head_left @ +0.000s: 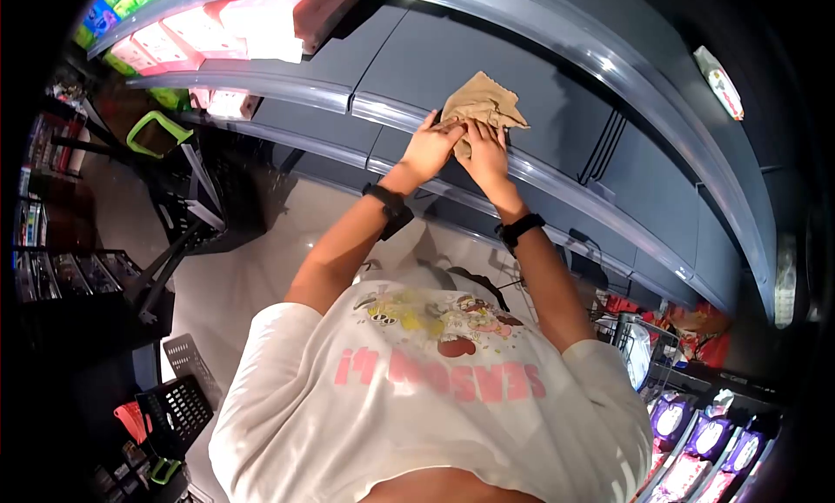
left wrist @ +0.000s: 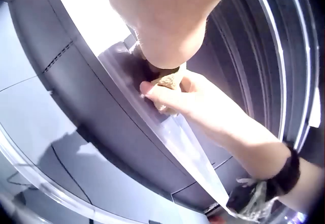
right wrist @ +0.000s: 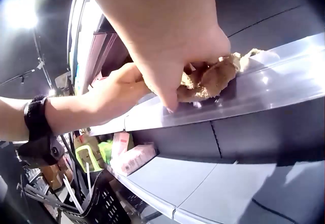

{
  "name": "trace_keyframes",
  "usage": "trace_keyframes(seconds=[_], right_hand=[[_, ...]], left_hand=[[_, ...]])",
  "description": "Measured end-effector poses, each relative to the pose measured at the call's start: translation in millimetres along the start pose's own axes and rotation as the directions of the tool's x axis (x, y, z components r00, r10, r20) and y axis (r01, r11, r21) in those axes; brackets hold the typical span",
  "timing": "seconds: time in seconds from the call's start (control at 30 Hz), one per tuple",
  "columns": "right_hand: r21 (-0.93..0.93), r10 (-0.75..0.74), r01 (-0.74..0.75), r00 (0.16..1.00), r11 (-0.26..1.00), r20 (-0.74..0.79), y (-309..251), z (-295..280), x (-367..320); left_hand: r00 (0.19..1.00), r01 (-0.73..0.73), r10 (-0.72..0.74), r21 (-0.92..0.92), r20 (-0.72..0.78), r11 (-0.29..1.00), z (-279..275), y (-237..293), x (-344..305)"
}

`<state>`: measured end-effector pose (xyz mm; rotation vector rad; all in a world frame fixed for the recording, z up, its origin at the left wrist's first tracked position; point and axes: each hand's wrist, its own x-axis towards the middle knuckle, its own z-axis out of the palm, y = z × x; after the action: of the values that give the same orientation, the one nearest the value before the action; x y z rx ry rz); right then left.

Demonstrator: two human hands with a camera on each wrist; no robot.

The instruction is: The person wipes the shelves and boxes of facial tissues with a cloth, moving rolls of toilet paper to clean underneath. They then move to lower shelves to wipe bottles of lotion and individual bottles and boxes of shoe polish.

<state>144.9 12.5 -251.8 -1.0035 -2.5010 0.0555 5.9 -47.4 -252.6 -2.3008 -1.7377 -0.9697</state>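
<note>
One brown cloth (head_left: 484,98): right hand (head_left: 485,152), fingers pinching it; left hand (head_left: 430,148), grip unclear; shirt (head_left: 426,425): "SEASON".

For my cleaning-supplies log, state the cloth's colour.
The cloth is tan brown, showing best in the head view.

The pink word "SEASON", seen upside down and followed by what appears to be "4!", is printed on the white shirt (head_left: 435,442), below the left hand (head_left: 432,148) and right hand (head_left: 485,151) in the head view. Lettering on the pink cartons (head_left: 196,32), left of the left hand, cannot be read.
</note>
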Motion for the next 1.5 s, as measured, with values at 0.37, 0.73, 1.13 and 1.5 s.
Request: trace_keyframes(seconds=[0.37, 0.73, 1.13, 1.5], right_hand=[[0.146, -0.052, 0.035, 0.992, 0.989, 0.113, -28, 21, 49], [0.157, 0.106, -0.14, 0.972, 0.978, 0.212, -33, 29, 78], [0.436, 0.172, -0.341, 0.908, 0.833, 0.382, -45, 36, 100], [0.35, 0.055, -0.761, 0.45, 0.547, 0.892, -66, 48, 201]], left_hand=[[0.968, 0.222, -0.238, 0.175, 0.077, 0.959, -35, -34, -5], [0.967, 0.151, -0.165, 0.086, 0.194, 0.985, -38, -65, 7], [0.999, -0.034, 0.033, -0.074, -0.015, 0.997, -55, -107, -13], [0.913, 0.279, -0.176, -0.25, 0.367, 0.927, -90, -203, 9]])
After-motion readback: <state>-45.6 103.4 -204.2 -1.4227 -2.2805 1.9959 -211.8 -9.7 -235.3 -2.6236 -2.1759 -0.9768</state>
